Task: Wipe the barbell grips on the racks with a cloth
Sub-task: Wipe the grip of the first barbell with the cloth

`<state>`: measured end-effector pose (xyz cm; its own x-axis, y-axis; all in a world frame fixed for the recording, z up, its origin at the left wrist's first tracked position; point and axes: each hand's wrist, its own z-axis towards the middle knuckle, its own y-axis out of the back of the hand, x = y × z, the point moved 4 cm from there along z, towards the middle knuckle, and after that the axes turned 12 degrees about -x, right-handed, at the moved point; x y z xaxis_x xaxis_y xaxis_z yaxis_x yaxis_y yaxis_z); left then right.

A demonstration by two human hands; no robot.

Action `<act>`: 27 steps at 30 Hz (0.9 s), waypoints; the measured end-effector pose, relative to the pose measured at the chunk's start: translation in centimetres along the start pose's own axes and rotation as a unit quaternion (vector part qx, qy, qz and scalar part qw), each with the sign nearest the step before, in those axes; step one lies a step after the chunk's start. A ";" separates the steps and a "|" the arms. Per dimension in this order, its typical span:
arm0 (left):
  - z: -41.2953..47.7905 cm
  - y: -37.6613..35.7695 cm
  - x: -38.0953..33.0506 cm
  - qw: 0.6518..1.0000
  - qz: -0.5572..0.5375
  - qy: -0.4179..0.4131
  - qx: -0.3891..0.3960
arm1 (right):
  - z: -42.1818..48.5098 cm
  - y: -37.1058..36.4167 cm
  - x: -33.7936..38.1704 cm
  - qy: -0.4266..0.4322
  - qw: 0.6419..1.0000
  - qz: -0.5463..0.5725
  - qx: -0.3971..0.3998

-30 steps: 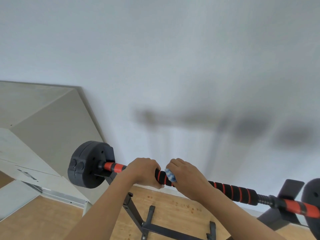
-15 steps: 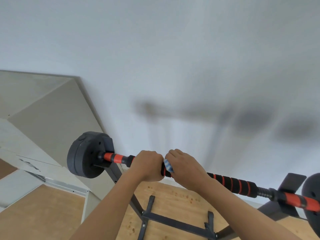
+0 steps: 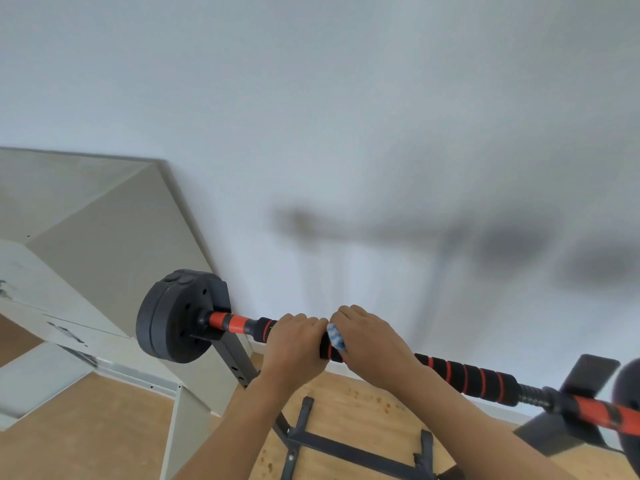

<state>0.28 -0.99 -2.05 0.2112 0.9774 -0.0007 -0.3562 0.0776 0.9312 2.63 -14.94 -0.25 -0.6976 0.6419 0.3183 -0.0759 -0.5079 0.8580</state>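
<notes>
Foam grip [image 3: 465,374] runs along the barbell [image 3: 235,323], upper left to lower right, on the rack [image 3: 230,355]. Your left hand [image 3: 294,346] clenches the bar; your right hand [image 3: 369,344] wraps the cloth [image 3: 336,336] around it, nearer the unwiped stretch to its right.

Looks like a home gym corner in a plain room: a barbell [image 3: 464,375] with black and red foam grips and a black weight plate [image 3: 173,317] sits on a dark metal rack [image 3: 239,362] across the bottom of the frame, bare white wall [image 3: 346,116] behind, wood floor [image 3: 86,427] below.
</notes>
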 end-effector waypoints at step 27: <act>1.9 0.8 -0.2 0.988 0.031 -0.023 0.146 | 0.0 0.3 -0.1 0.051 0.998 -0.019 0.009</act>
<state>1.67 -1.49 -0.58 0.2401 0.9682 0.0699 -0.0926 -0.0489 0.9945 2.70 -15.15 0.01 -0.7641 0.5972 0.2438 -0.0904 -0.4733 0.8763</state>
